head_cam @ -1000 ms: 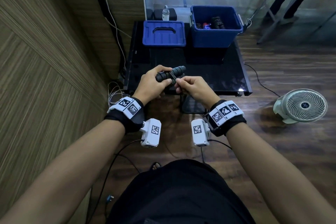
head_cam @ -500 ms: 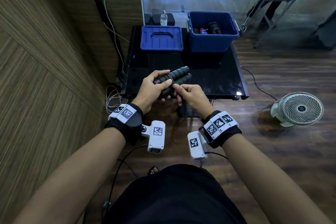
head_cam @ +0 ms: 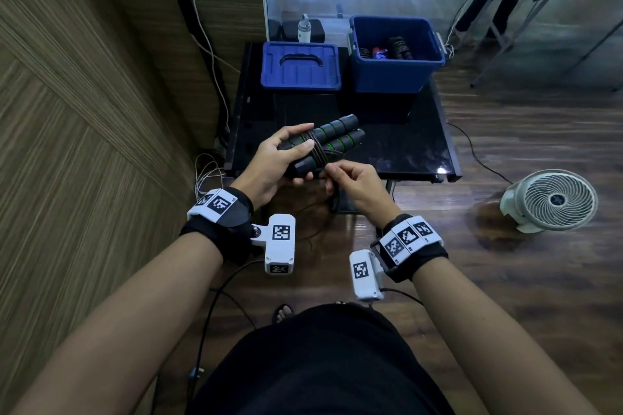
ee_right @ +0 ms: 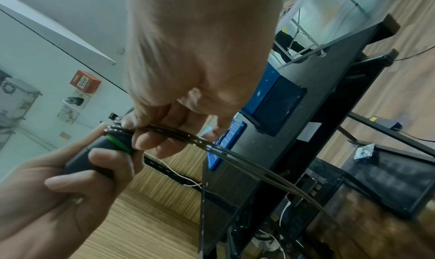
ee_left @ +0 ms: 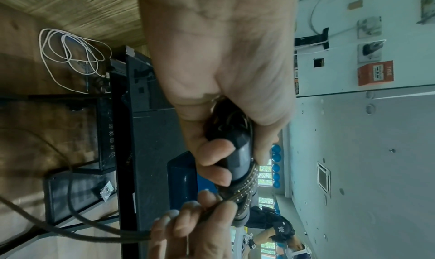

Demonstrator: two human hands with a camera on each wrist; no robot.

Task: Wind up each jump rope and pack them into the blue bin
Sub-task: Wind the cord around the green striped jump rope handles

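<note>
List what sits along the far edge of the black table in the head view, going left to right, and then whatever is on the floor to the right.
Blue lid → blue bin, open with wound ropes inside → white fan on the floor, nearer the camera.

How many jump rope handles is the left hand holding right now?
2. Both jump rope handles lie side by side in the left hand, rope wound around their middles; the right hand pinches the loose rope.
</note>
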